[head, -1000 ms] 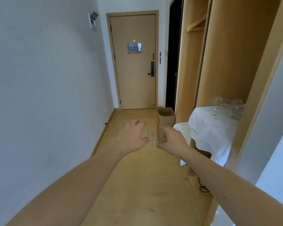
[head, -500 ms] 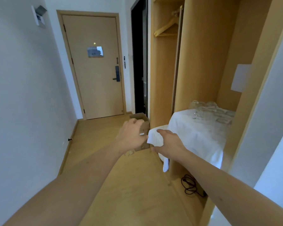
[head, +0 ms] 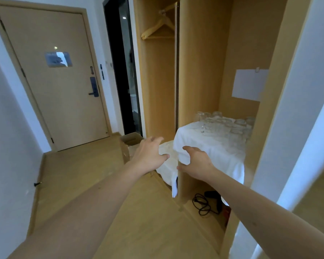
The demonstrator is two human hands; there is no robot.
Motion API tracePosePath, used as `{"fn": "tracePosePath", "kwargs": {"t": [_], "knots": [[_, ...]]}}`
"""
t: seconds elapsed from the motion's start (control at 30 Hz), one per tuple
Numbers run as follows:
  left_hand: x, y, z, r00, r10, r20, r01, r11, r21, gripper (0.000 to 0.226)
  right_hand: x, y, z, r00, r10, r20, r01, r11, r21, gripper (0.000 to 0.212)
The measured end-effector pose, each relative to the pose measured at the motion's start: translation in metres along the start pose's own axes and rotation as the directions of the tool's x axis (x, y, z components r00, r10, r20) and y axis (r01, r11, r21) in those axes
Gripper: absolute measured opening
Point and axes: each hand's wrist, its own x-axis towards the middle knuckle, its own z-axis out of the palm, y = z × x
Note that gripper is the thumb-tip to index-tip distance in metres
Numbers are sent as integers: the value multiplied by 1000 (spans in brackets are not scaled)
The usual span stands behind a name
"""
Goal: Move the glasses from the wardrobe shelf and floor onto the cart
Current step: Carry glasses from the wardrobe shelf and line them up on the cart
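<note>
Left hand (head: 150, 156) at centre frame, fingers spread and loose, holding nothing that we can see. Right hand (head: 196, 163) just beside it to the right, also spread and loose, thumb and fingers reaching forward; it hangs in front of the near corner of the white cloth (head: 213, 146), and we cannot tell whether it touches the cloth. Both arms reach in from the bottom corners of the frame.

The glasses (head: 224, 126) stand in a crowded cluster on the cloth-covered shelf, right of centre, inside the open wardrobe (head: 200, 71). They are clear, and their rims blur into each other, so we take no count. From the hands they lie up and to the right in the frame, deeper into the wardrobe, well apart from either palm. The cluster runs left to right along the back of the shelf.

The right hand is the nearer one. The left would have to cross past the wardrobe's upright panel (head: 181, 184), which stands between the two hands at the lower centre.

Left of the shelf, just beyond the left hand, a lower white-draped surface (head: 166, 165) shows; it may be the cart, but we cannot confirm it. A cardboard box (head: 129, 143) sits open on the floor behind it, contents unclear.

Judgement: the next reach goes forward and rightward, right hand leading, towards the nearest glass at the cluster's left edge. The tight packing calls for care.
</note>
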Motion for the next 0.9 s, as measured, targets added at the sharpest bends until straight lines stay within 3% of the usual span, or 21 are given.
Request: {"fn": "tracePosePath", "kwargs": {"t": [0.9], "knots": [[294,38,85,933,326,152,-327,945,-19,69,218,117,-30,948,279,-151,-272,960,70,86]]}}
